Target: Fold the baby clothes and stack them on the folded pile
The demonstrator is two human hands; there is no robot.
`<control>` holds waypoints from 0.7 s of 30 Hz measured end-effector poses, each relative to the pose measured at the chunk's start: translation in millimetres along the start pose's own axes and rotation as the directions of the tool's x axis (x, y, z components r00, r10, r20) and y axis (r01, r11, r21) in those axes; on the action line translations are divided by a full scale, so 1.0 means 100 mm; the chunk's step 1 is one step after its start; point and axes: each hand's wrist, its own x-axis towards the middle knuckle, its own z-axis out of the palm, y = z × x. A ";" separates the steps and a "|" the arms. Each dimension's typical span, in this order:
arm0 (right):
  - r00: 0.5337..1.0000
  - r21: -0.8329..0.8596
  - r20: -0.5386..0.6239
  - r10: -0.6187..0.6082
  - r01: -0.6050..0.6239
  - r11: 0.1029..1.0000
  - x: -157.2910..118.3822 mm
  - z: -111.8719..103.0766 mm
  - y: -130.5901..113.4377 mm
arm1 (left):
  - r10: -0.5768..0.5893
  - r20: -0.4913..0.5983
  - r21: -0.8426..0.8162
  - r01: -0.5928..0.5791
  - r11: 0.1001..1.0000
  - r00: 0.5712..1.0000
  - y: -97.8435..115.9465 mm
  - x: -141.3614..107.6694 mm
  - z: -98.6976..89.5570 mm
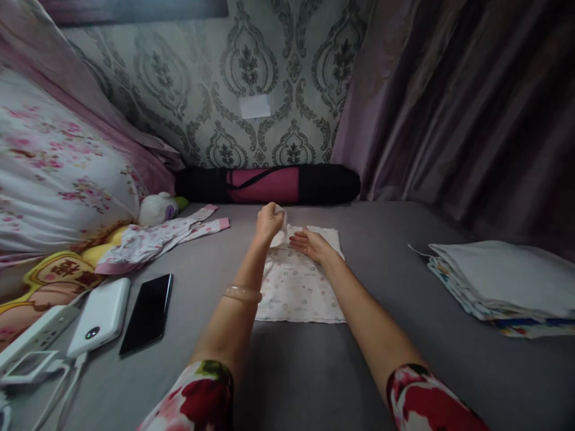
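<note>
A small white garment (300,293) with a faint print lies spread on the grey sheet in front of me. My left hand (269,221) is closed on a part of the garment at its far left and holds it raised off the sheet. Over the garment's upper middle is my right hand (311,244), its fingers stretched out and pointing left toward the lifted cloth. Whether the right fingertips touch the fabric I cannot tell. A bangle circles my left forearm.
Pink-cuffed printed pants (157,239) lie at the left, near a black phone (147,314), a white power bank (99,317) and a power strip (38,335). A black and pink roll bag (265,184) rests along the wall. Folded cloths (503,278) are stacked at the right.
</note>
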 end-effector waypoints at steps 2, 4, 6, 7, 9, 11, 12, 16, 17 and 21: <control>0.996 0.290 0.046 0.070 -0.080 0.954 -0.07 -0.11 0.04 | 0.092 0.105 -0.097 -0.081 0.992 0.990 0.06 -0.12 0.19; 0.994 0.417 0.067 0.089 -0.109 0.902 -0.10 -0.19 0.08 | 0.149 0.199 -0.197 -0.110 0.974 0.969 0.05 -0.23 0.34; 0.997 0.404 0.058 0.058 -0.077 0.912 -0.11 -0.22 0.12 | 0.122 0.203 -0.208 -0.079 0.975 0.972 -0.04 -0.31 0.43; 0.998 0.361 0.049 0.036 -0.051 0.931 -0.10 -0.23 0.14 | 0.080 0.172 -0.176 -0.050 0.983 0.982 -0.11 -0.34 0.45; 0.999 0.237 0.044 -0.015 0.005 0.971 -0.08 -0.23 0.18 | -0.019 0.092 -0.081 0.026 0.996 0.996 -0.28 -0.40 0.44; 0.998 0.162 0.039 -0.051 0.044 0.986 -0.05 -0.23 0.21 | -0.101 0.038 0.025 0.100 0.995 0.994 -0.44 -0.45 0.39; 0.998 0.159 0.031 -0.056 0.051 0.986 -0.04 -0.23 0.23 | -0.133 0.031 0.073 0.130 0.989 0.991 -0.51 -0.48 0.36; 0.999 0.197 -0.040 -0.027 0.034 0.980 0.02 -0.24 0.26 | -0.187 0.141 0.194 0.158 0.968 0.972 -0.69 -0.58 0.29; 0.998 0.211 -0.065 -0.022 0.035 0.977 0.03 -0.25 0.26 | -0.184 0.172 0.208 0.147 0.967 0.968 -0.72 -0.60 0.28; 0.983 0.343 -0.183 -0.001 0.064 0.937 0.08 -0.28 0.27 | -0.172 0.200 0.262 0.117 0.958 0.964 -0.78 -0.62 0.31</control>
